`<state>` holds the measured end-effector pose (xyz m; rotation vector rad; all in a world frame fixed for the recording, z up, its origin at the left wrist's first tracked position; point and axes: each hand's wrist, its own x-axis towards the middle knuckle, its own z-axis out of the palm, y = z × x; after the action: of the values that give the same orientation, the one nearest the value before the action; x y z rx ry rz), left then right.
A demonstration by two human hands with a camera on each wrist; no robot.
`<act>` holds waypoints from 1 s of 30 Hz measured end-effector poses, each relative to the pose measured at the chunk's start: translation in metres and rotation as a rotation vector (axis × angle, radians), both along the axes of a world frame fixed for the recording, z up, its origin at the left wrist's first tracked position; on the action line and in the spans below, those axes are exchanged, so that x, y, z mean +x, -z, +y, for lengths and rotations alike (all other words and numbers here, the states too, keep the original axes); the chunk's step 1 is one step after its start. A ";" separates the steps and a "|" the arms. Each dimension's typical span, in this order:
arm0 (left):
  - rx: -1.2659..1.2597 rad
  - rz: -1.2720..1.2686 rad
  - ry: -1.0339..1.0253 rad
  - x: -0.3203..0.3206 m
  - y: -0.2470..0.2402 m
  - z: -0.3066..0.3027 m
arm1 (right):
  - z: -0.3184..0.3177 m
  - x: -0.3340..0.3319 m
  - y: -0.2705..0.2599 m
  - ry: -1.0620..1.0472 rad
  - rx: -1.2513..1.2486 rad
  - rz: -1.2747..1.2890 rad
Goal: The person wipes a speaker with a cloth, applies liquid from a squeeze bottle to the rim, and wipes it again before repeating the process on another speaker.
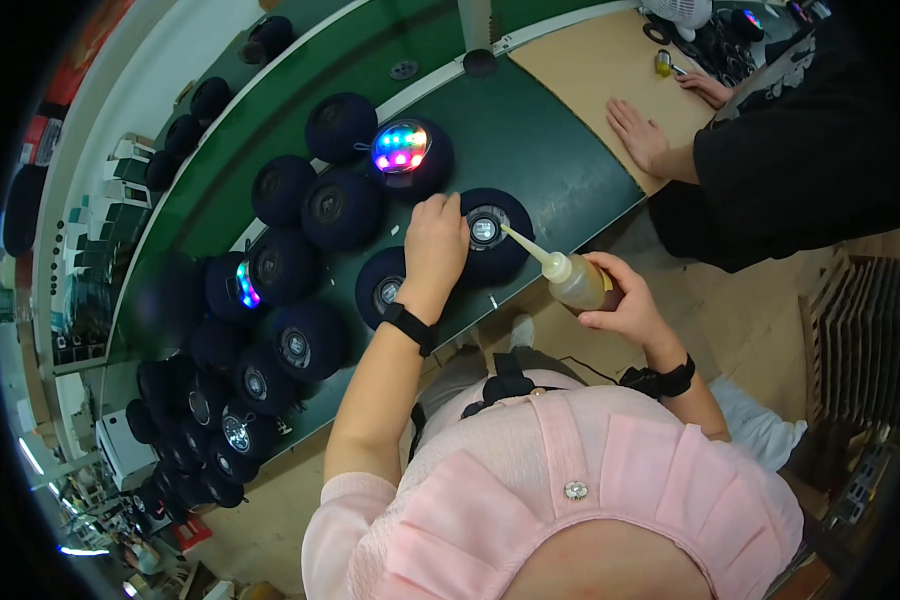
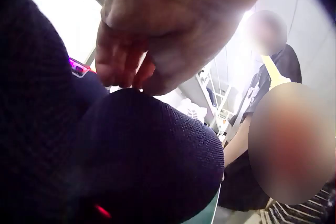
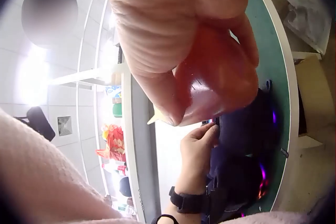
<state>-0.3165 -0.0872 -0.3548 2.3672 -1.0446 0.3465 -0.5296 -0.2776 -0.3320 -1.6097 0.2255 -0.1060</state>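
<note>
1. Head view: The right hand [image 1: 630,305] grips a squeeze bottle [image 1: 580,284] of amber liquid, its nozzle [image 1: 526,244] angled far-left toward a dark round unit [image 1: 497,238] on the green table [image 1: 580,170]. The left hand [image 1: 436,240] is at the unit's left rim. The bottle looks light, soft-walled, best held round its body.
2. Left wrist view: Bent fingers touch the knit cover [image 2: 157,140], apparently soft and best steadied by its edge; whether they pinch it cannot be told.
3. Right wrist view: Thumb and fingers wrap the bottle, reddish here; its fill level is unclear.
</note>
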 end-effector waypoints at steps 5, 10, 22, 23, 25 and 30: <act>0.057 -0.005 0.084 0.008 -0.004 -0.004 | -0.009 0.013 -0.004 -0.002 -0.359 -0.072; -0.278 0.539 -0.103 0.021 -0.003 -0.004 | -0.006 0.022 -0.008 0.039 -0.414 0.051; -0.321 0.619 -0.054 0.023 0.001 0.000 | -0.004 0.032 -0.012 0.075 -0.472 0.079; -0.279 0.563 -0.055 0.021 -0.001 -0.001 | -0.005 0.030 -0.009 0.078 -0.452 0.074; -0.251 0.552 -0.046 0.018 -0.001 0.000 | -0.005 0.023 -0.003 0.092 -0.374 0.085; -0.183 0.296 -0.047 -0.007 -0.020 -0.001 | -0.004 0.001 0.007 0.133 -0.245 0.079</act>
<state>-0.3235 -0.0883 -0.3350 2.1983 -0.7858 0.0980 -0.5286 -0.2814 -0.3395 -1.8435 0.3931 -0.1786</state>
